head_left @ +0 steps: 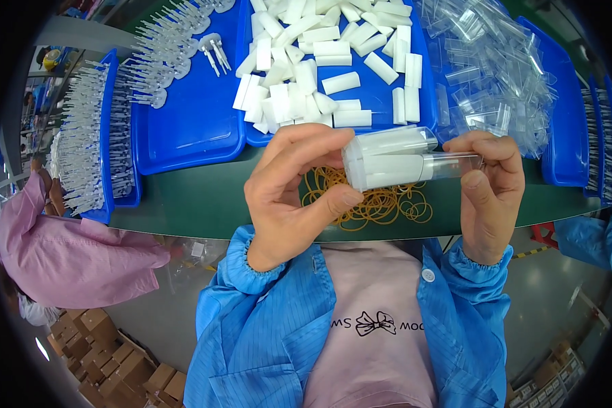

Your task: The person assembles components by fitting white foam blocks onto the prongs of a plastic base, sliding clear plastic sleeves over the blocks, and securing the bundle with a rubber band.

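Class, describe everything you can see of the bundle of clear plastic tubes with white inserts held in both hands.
The bundle of clear plastic tubes with white inserts lies roughly level above the green table edge, over a heap of yellow rubber bands. Several transparent tubes lie side by side, white pieces filling their left ends, the right ends see-through. The left hand grips the white end; the right hand pinches the clear end.

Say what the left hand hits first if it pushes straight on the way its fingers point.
Its fingers point right, toward the bundle of clear tubes with white inserts that the left hand already holds. Beyond it, the right hand gripping the far end. Depth looks shared, though one view can't confirm it.
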A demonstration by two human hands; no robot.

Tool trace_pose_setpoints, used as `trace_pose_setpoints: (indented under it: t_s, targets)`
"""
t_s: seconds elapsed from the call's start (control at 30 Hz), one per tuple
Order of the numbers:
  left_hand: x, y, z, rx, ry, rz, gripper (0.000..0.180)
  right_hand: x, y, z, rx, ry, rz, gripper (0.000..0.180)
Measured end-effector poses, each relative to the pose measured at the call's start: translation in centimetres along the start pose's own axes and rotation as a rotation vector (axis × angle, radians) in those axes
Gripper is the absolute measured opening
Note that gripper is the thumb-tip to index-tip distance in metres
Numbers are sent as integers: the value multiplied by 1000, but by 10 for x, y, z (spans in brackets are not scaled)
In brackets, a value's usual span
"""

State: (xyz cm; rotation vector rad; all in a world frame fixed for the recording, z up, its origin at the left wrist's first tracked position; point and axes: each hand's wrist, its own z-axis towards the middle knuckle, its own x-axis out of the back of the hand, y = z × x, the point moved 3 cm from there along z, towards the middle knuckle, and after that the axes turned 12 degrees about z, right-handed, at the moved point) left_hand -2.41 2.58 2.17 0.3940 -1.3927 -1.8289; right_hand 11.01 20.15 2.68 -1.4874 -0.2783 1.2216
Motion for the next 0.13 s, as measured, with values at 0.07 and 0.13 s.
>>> trace_pose_setpoints:
  t_s: [0.07, 0.13]
  targets:
    - [1, 1, 0, 25, 7, -16, 49, 3, 1, 1, 22, -19, -24, 34]
    - [0, 0, 1, 56, 1, -63, 50, 14, 2, -1, 57, -105, -80, 34]
